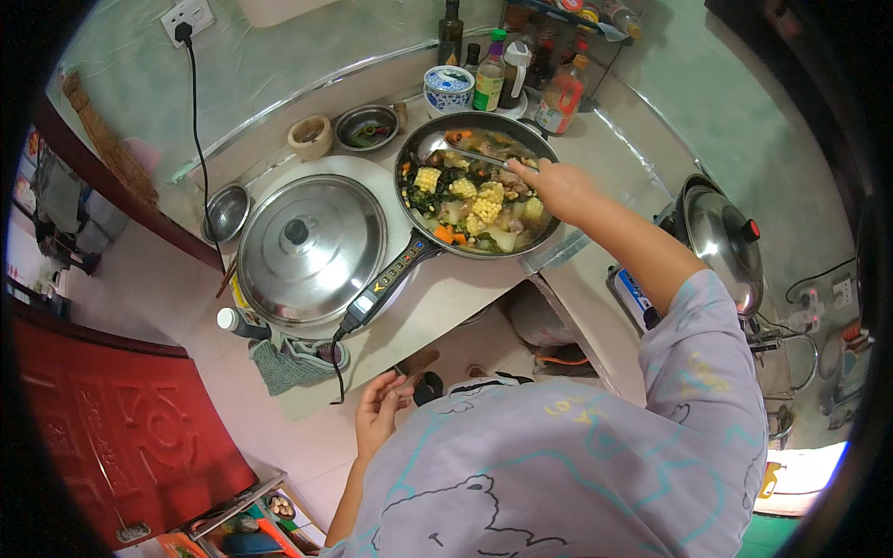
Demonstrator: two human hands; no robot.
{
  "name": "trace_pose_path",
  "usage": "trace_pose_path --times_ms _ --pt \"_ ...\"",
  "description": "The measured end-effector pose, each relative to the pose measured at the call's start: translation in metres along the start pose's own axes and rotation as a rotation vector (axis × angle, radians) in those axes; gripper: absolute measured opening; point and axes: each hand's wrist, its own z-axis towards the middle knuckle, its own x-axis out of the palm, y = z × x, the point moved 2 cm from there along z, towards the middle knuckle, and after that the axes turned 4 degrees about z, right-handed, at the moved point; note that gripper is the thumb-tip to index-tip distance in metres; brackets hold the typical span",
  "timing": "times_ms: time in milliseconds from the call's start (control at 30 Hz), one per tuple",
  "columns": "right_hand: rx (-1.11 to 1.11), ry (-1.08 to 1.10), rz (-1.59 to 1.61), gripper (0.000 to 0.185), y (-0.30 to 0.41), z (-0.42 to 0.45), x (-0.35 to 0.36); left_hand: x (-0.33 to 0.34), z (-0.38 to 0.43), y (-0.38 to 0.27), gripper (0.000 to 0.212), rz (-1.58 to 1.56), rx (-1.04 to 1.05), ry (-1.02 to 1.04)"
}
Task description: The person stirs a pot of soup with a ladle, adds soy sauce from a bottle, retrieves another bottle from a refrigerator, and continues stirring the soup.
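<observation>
My right hand (564, 190) grips the handle of a metal ladle (474, 155) over an electric pan (403, 230). The ladle's bowl rests in the stew at the pan's far left side. Chunks of corn on the cob (486, 208), dark leafy greens, orange carrot pieces (444, 233), pale vegetable pieces and bits of meat lie in the broth. The pan's black handle, with buttons and a small display, points toward the lower left. Below the counter's front edge hangs my left hand (382, 411), loosely curled and holding nothing.
A steel lid (312, 251) lies left of the pan. A cloth (293, 363) and a white-capped bottle (242, 322) sit by the counter edge. Sauce bottles (490, 80) and a blue-and-white lidded jar (448, 87) stand behind. A power cord (197, 125) hangs at left; a lidded wok (722, 244) stands at right.
</observation>
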Motion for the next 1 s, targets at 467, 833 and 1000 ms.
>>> trace_pose_path --times_ms 467,833,1000 --pt "0.024 0.026 -0.06 0.05 -0.049 -0.026 0.009 0.003 -0.003 -0.002 0.029 -0.01 -0.025 -0.042" --pt "0.17 0.042 -0.029 0.049 -0.034 -0.096 -0.062 0.006 0.008 0.0 0.027 -0.02 -0.025 -0.011" --pt "0.098 0.008 0.275 0.041 -0.006 -0.117 -0.053 0.009 0.013 -0.002 0.027 -0.04 -0.03 0.014"
